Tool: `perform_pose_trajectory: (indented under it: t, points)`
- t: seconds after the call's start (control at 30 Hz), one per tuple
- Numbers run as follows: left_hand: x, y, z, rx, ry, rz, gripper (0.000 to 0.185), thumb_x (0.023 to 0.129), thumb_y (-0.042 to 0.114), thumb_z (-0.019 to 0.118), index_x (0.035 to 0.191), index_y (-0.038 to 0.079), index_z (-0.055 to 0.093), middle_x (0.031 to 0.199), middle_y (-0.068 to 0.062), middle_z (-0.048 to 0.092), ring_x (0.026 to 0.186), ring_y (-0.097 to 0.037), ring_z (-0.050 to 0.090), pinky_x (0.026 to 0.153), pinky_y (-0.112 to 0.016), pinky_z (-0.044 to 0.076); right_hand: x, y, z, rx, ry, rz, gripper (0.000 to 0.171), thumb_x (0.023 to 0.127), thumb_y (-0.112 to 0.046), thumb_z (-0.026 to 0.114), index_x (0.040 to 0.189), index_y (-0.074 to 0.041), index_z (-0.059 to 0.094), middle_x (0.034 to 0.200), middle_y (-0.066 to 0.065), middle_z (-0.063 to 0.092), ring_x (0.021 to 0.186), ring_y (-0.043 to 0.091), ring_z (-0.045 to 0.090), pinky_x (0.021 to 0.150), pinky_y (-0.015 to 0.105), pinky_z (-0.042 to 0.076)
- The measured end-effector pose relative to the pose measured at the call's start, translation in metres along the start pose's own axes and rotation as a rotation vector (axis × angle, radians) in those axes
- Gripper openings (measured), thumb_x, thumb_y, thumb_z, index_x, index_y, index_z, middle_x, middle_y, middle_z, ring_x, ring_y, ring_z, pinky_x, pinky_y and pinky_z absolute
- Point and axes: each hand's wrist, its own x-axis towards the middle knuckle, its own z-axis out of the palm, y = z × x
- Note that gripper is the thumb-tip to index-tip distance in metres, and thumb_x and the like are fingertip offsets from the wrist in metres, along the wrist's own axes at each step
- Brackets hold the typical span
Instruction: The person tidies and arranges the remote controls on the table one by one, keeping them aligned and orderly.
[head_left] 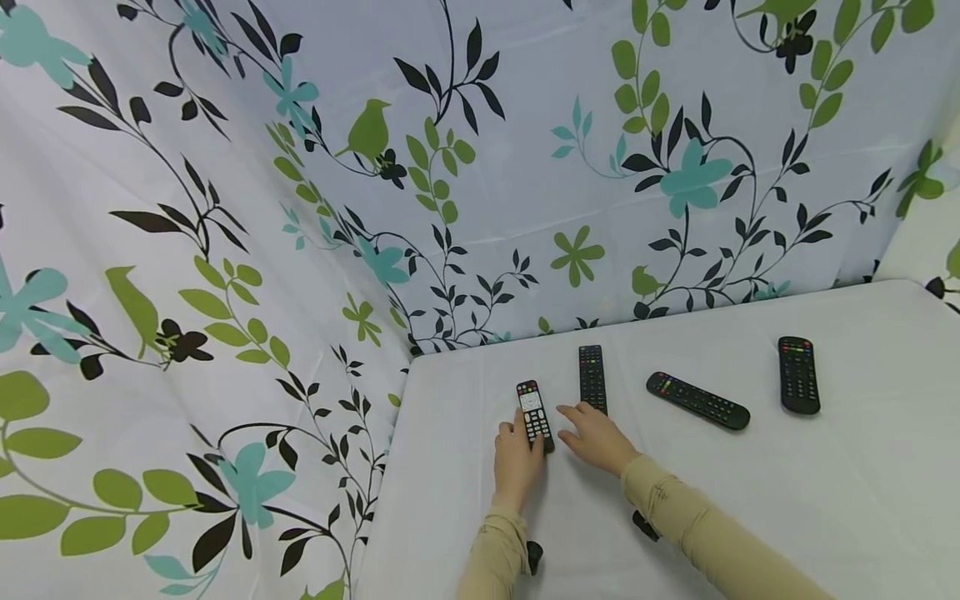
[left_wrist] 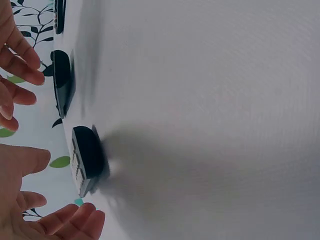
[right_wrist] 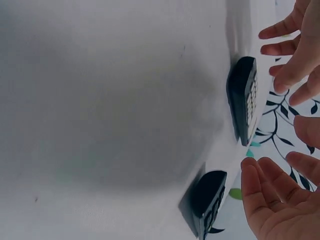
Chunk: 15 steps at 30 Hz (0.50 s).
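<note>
White-buttoned remote [head_left: 533,413] just beneath left grip [head_left: 516,461], near right grip [head_left: 598,440]

Head view downward; wrist views skim table [head_left: 862,483].

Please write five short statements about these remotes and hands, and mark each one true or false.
1. Four remote controls lie on the white table. True.
2. The left hand is nearest to the white-buttoned remote. True.
3. The white-buttoned remote is the rightmost one. False: it is leftmost in the head view.
4. The right hand holds nothing. True.
5. The right hand is nearest to the rightmost remote. False: it is near the two leftmost remotes.
</note>
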Motion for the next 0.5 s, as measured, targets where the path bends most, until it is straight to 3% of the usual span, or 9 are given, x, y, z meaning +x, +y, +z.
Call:
perform_pose_trajectory:
  t: [0.3, 0.5]
  points:
    - [0.006, -0.009, 0.006, -0.026, -0.036, -0.004, 0.055, 0.088, 0.012, 0.058, 0.136, -0.009, 0.039, 0.102, -0.025, 0.055, 0.082, -0.029, 0.056, 0.070, -0.040, 0.049, 0.017, -0.006, 0.028, 0.085, -0.051, 0.095, 0.043, 0.088, -0.015, 0.061, 0.128, -0.001, 0.053, 0.111, 0.019, 0.061, 0.099, 0.031, 0.062, 0.088, 0.044, 0.049]
    - [0.005, -0.012, 0.012, -0.040, -0.051, -0.023, 0.055, 0.088, 0.009, 0.058, 0.135, -0.010, 0.039, 0.098, -0.025, 0.057, 0.080, -0.029, 0.056, 0.069, -0.040, 0.047, 0.018, -0.004, 0.049, 0.148, -0.052, 0.169, 0.044, 0.088, -0.011, 0.057, 0.130, 0.000, 0.050, 0.108, 0.018, 0.060, 0.092, 0.026, 0.062, 0.085, 0.042, 0.050]
